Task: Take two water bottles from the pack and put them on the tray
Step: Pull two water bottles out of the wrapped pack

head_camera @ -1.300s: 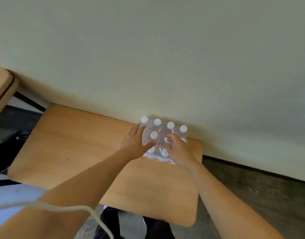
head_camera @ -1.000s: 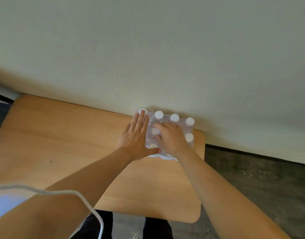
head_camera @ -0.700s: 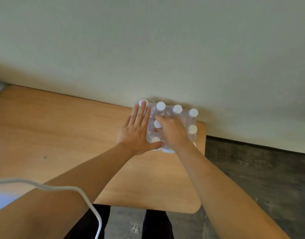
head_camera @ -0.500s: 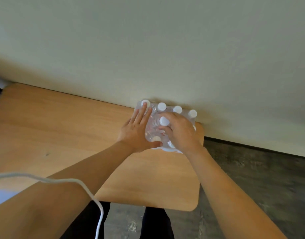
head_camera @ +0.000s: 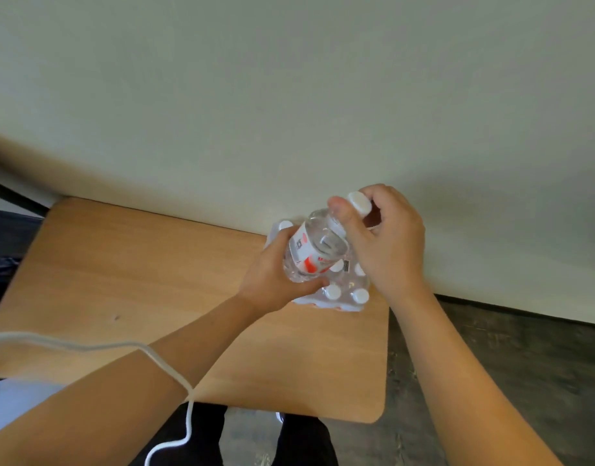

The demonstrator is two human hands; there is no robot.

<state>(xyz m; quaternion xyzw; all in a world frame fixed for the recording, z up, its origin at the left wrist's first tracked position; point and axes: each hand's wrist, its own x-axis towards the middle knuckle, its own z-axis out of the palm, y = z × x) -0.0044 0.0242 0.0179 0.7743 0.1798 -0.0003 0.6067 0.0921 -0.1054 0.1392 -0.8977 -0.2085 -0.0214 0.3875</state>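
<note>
First bottle [head_camera: 314, 248] is out of the pack [head_camera: 336, 290] and up in the air, tilted, cap toward the far right. My right hand [head_camera: 387, 243] pinches it at the neck and cap, thumb over the shoulder. My left hand [head_camera: 276, 277] wraps the lower body from the near-left side. Both grips closed on the same bottle, so this looks like a pass from right to left, or just steadying.

The pack sits at the far right corner of the table [head_camera: 155, 280], against the wall [head_camera: 289, 95], with several white caps showing under the bottle.

Step in hand, my read: bottle one of two is pulled free, not placed. Next: free one hand, carry this to the tray, go back for the second.

No tray anywhere in view, so I can't say which way to carry. My hands and the lifted bottle cover much of the pack, so I can't count what's left or see the tear in the wrap. The bottle's label text is too blurred to read. A white cable [head_camera: 175, 378] crosses my left forearm and could snag on a swing.
</note>
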